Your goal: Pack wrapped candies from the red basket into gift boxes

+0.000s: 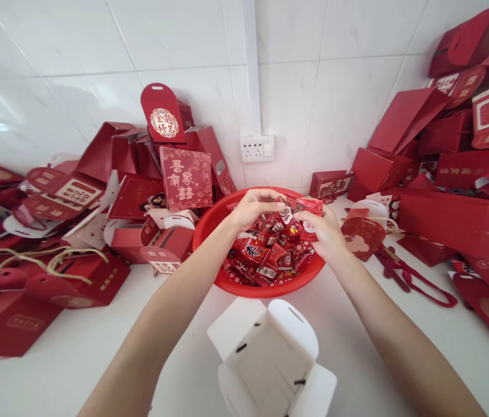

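Over a red plastic basin [204,237] full of red-wrapped candies [255,250], both my hands are close together. My left hand [256,207] pinches a red candy packet [286,215] with white print at its fingertips. My right hand [323,229] has its fingers closed round more red candy packets [308,204], at the basin's right side. How many packets it holds is hard to make out. Nearer to me stands a white-lined box [265,359] with its flaps spread; a few dark ribbon ends poke through its inner walls.
Red gift boxes [186,176] are heaped along the wall on the left, some with twine handles [68,263]. More red boxes [452,217] are piled high on the right. A dark red ribbon [422,289] lies on the white table [192,341]. A socket [257,149] is on the tiled wall.
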Tool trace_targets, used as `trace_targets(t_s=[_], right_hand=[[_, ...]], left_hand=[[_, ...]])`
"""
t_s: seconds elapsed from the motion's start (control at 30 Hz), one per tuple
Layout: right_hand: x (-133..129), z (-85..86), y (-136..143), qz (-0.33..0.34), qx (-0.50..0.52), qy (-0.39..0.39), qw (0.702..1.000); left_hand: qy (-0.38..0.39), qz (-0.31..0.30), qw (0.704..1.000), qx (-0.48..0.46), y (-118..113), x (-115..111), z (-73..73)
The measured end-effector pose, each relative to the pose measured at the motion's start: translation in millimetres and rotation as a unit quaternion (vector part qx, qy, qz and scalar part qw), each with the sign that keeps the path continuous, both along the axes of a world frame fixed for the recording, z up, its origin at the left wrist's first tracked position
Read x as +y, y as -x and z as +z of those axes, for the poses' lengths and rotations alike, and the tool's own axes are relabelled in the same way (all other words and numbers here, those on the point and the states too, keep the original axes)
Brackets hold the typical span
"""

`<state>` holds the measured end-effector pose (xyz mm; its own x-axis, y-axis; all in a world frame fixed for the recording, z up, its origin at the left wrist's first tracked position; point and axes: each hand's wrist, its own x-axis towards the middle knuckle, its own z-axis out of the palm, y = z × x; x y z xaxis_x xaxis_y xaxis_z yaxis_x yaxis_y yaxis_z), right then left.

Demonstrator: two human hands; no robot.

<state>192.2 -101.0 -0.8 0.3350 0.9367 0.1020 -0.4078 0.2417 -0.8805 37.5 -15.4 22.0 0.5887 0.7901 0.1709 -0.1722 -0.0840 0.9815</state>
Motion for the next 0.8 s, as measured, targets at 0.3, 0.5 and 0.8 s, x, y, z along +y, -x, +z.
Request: trace_targets(t_s=[0.3,0.5,0.8], right_hand=[[-1.8,-1.7,-0.9,0.049,-0.022,-0.028,0.998],[-5.8,2.0,-1.4,0.052,-0.043,-0.020,0.998],[-22.8,15.4,4.8,0.069,-0.297,-0.183,0.935]], left_hand=[[0.005,0.002,0.998,-0.068,-1.3,1.2,2.5],[-0.018,0.024,0.999,-0.041,1.9,-15.0,11.2],[-0.068,0.149,0.984,-0.069,48.1,-91.1,5.9]])
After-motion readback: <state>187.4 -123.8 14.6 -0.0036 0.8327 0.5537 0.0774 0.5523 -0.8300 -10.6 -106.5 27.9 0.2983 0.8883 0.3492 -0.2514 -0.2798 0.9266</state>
